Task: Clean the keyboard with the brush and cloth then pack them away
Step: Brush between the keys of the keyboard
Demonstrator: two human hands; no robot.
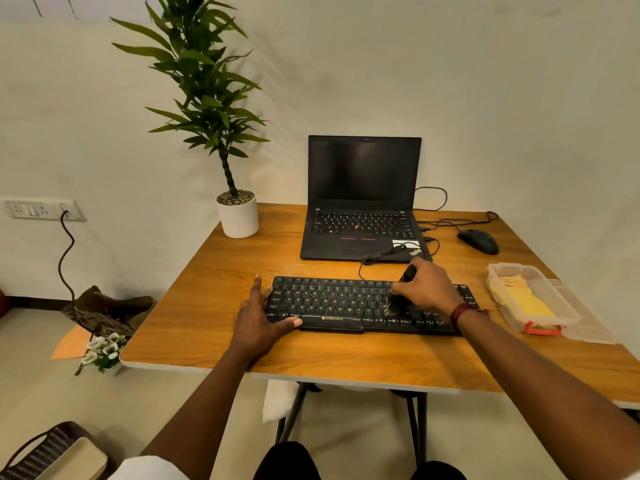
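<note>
Brushing stage, early in the task. Keyboard (367,304) lies flat on the counter (214,271), centre of frame, in front of the open laptop (362,199). Right hand (427,289) sits over the keyboard's right-centre keys, grip closed around the brush (403,285): dark handle pokes up past the fingers, bristles down on the keys just left of the hand. Bristles look blurred, so judging a sweep is under way. Left hand (258,317) rests flat at the keyboard's lower-left corner, fingers spread, nothing held, looks like it is steadying the board.

Cloth (523,296), yellow, lies folded inside the clear plastic box (562,317) at right of frame, well apart from the keyboard. Box is open, its lid (588,327) lies just beside it on the right. Judging from that, wiping is not started.

Left to do: finish brushing, take out cloth and wipe, put brush and cloth in the box, close lid. How much of the keyboard is already brushed cannot be told.

Mouse (479,240) upper right, potted plant (237,213) at upper left of the counter, neither involved.
</note>
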